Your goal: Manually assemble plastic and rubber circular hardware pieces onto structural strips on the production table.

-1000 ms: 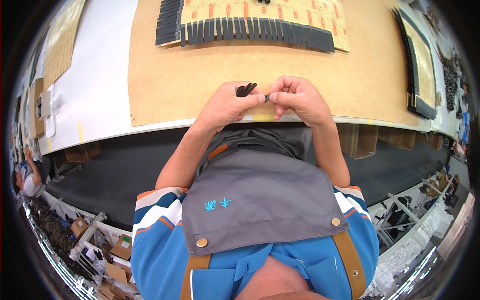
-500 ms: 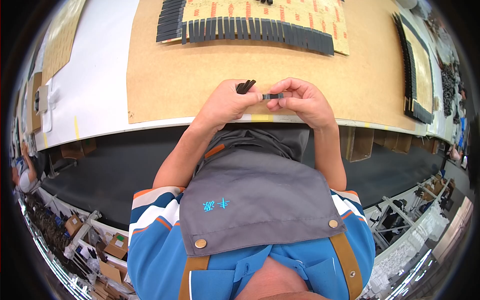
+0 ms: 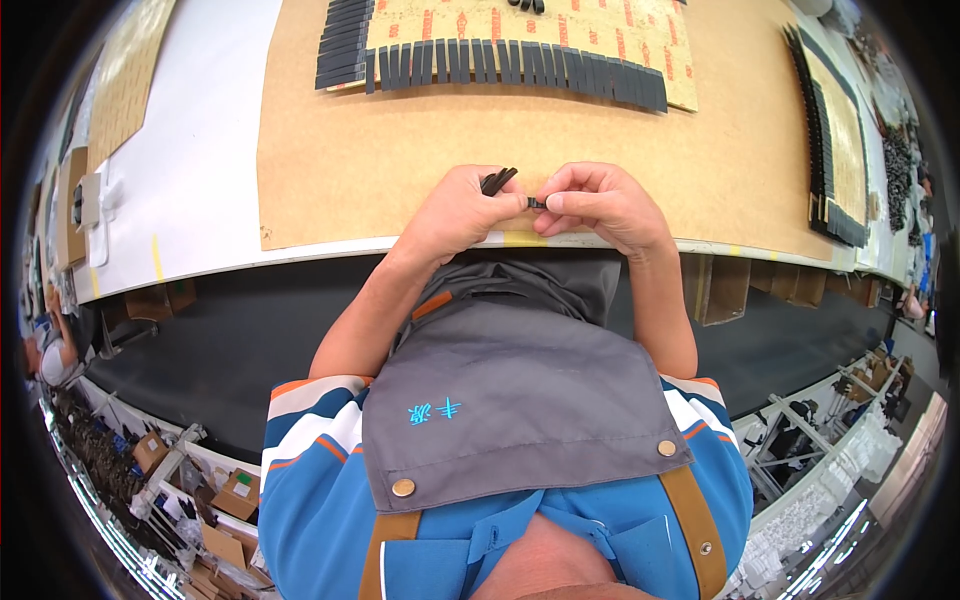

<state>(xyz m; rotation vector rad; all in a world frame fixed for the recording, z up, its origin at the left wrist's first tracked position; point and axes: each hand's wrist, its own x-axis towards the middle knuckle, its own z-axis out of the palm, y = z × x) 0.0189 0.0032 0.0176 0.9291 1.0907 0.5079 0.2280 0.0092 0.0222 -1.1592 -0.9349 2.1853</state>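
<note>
Several black strips [image 3: 498,181] stick up out of my left hand [image 3: 462,213], which is closed round them near the table's front edge. Between the two hands is a small dark piece [image 3: 536,203], probably another strip. My left thumb and fingers pinch one end of it. My right hand [image 3: 605,207] pinches the other end between thumb and fingertips, and covers most of it. Beyond the hands lies a yellowish board [image 3: 540,28] with red print. Black strips [image 3: 510,65] stand side by side along its near edge, and more line its left edge.
Brown sheet [image 3: 400,130] covers the middle of the white table [image 3: 200,170]. At the right lies another strip-edged board [image 3: 840,140], at the far left a plain board [image 3: 130,80]. A few loose black pieces [image 3: 527,5] rest on the middle board. Another person [image 3: 55,350] is at the left rim.
My hands have drawn slightly closer together and a little nearer to me. Less of the dark piece shows between my fingertips now.
</note>
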